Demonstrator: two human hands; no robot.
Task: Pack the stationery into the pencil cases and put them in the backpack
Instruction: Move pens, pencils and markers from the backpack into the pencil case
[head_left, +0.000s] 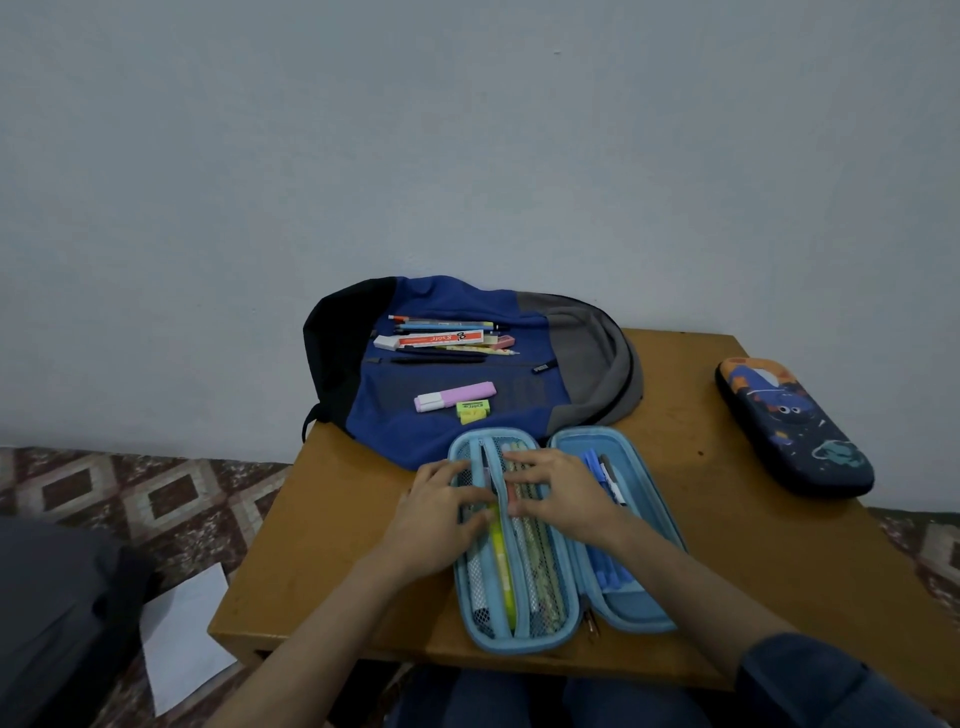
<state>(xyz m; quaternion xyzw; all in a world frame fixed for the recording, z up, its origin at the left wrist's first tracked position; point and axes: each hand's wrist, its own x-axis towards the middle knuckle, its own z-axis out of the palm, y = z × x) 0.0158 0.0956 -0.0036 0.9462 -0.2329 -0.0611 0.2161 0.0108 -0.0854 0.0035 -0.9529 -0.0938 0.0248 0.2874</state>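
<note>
**Both hands flat on the open blue case**

Sits at a brown wooden table, with a light-blue fabric zip pencil case opened flat at the near edge, its two halves side by side. Lays the left hand on the outer mesh pocket of the left half, fingers straight and slightly spread, thumb beside the blue centre strip. Lays the right hand on the mesh pocket right of that strip, fingers likewise straight and fanned, resting on the pencils beneath. Pinches nothing, as far as can be seen.

Under the mesh: a yellow highlighter and several pale pencils. In the right half: a row of blue pens, partly hidden by the right wrist.

Behind the case, meeting its far end: a blue, grey and black fabric backpack, lying flat against the pale grey wall. On top of it, not inside:
- a loose cluster of pens and pencils
- a white-and-orange flat box
- a small pink eraser
- further forward, a pink highlighter with a white cap
- just beside that, a yellow-green eraser

Well apart to the right, near the table's right edge: a dark navy hard-shell pencil case with a cartoon print, closed.

Down left, on the patterned brown-and-cream carpet: a white sheet of paper.
</note>
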